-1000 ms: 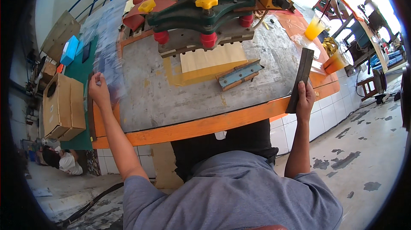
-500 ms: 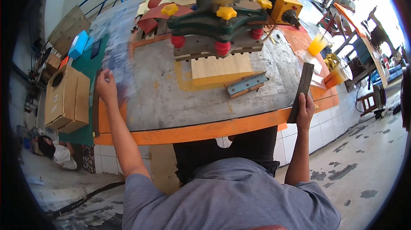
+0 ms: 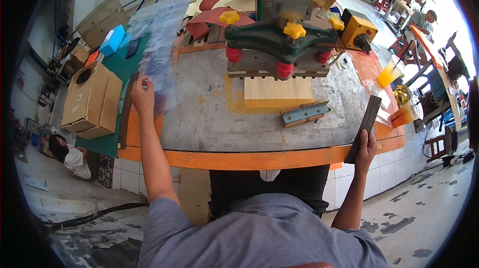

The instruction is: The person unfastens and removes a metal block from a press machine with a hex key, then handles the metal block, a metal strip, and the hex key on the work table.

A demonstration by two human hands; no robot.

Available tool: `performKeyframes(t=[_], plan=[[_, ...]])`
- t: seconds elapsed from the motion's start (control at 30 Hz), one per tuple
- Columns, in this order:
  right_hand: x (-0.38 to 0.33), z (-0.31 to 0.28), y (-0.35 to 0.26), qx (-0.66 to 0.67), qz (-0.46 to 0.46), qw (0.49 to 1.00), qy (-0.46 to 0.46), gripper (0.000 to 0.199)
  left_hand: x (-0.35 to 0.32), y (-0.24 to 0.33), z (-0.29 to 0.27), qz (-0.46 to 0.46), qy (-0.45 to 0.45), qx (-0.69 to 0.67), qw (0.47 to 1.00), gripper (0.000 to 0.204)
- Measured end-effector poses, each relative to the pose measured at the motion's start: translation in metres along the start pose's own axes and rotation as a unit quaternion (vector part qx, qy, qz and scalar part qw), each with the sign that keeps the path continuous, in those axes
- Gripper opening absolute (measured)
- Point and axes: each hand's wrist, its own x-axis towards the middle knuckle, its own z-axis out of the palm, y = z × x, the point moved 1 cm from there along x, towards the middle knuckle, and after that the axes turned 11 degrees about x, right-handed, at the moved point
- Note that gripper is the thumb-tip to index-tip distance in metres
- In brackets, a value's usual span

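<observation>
My right hand (image 3: 367,149) grips the lower part of a dark, flat bar (image 3: 365,123), which stands tilted over the front right of the grey work plate (image 3: 214,133). At the left, my left hand (image 3: 143,94) has its fingers curled together beside sheets of clear plastic film (image 3: 162,58); whatever lies between the fingertips is too small to tell. A long dark strip (image 3: 125,118) runs along the table next to that hand. Between my hands, a blue steel block with wooden sides (image 3: 305,113) rests on the plate, near a tan sheet (image 3: 278,90) bordered by yellow tape.
Above the plate hangs a dark green press head (image 3: 277,36) with yellow knobs and red feet. A yellow control box (image 3: 360,32) sits right of it. Drink cups (image 3: 403,114) stand at the right edge, a cardboard box (image 3: 92,98) at the left. Other people are farther off.
The whole view has shifted, so the table and press sit farther right in the picture. My right hand keeps its grip on the bar, and my left stays by the film with fingers curled.
</observation>
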Motion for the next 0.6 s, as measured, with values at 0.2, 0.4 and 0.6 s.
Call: performKeyframes(t=[0.2, 0.4, 0.6], plan=[[0.002, -0.007, 0.005, -0.022, 0.016, 1.000, -0.016, 0.033, -0.002, 0.000, 0.003, -0.008, 0.002, 0.007, 1.000, 0.016], [0.008, 0.001, 0.004, -0.103, 0.010, 0.994, -0.034, 0.042, -0.004, -0.008, 0.005, -0.021, -0.007, 0.002, 1.000, 0.017], [0.011, 0.010, -0.010, -0.202, -0.006, 0.979, -0.035, 0.047, -0.005, -0.008, 0.006, -0.006, -0.001, 0.019, 1.000, 0.016]])
